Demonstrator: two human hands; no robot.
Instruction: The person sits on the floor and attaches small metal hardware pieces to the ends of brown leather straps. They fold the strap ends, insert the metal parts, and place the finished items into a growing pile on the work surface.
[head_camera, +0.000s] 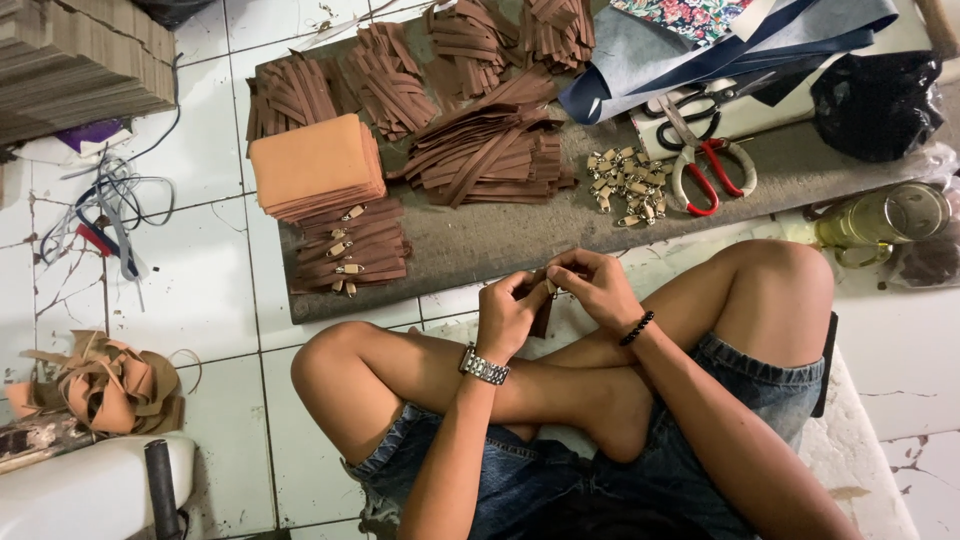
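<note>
Left hand (508, 312) and right hand (592, 285): both pinched together on a brown zipper strip (541, 312) above crossed legs | metal sliders (625, 185) heaped beside red-handled scissors (700, 160) | strip stacks (490, 150) on grey mat (520, 240).

One head-worn view — looking steeply down, close over crossed legs and floor mat (520, 235).

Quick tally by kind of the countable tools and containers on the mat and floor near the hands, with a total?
Red-handled scissors: 1
Black-handled scissors: 1
Clear glass mug with a handle: 1
Black plastic bag: 1
Stack of tan leather sheets: 1
Heap of small metal clasps: 1
Brown strip with a clasp, held by left hand and right hand: 1
Total: 7
</note>
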